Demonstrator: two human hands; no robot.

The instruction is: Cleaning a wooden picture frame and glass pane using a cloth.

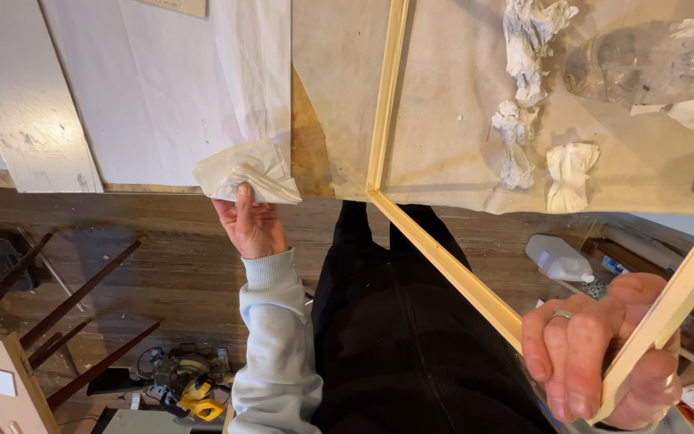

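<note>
Two hands worked at the near edge of the table, which was covered by a beige paper sheet on the right and a white cloth on the left. The table edge ran across the view, with the wooden floor below it.

The wooden frame, built of light slats, lay partly on the table. One slat ran up across the paper sheet, one corner sat at the table edge, and a second slat projected past that edge over the person's dark trousers. The right hand gripped the frame at its near corner, fingers clamped around the slats where they met. A ring showed on one finger.

The left hand reached up to the table edge, fingers closed on a folded white rag that lay over the edge, between the white cloth and the frame corner. A bare strip of table separated rag and frame.

Inside the frame outline, the paper sheet was open near the slat. Further right lay crumpled tissue wads and a clear plastic bottle on its side.

On the floor, dark wooden legs stood left, a yellow and black power saw lay near the left sleeve, and a white jug lay right.
</note>
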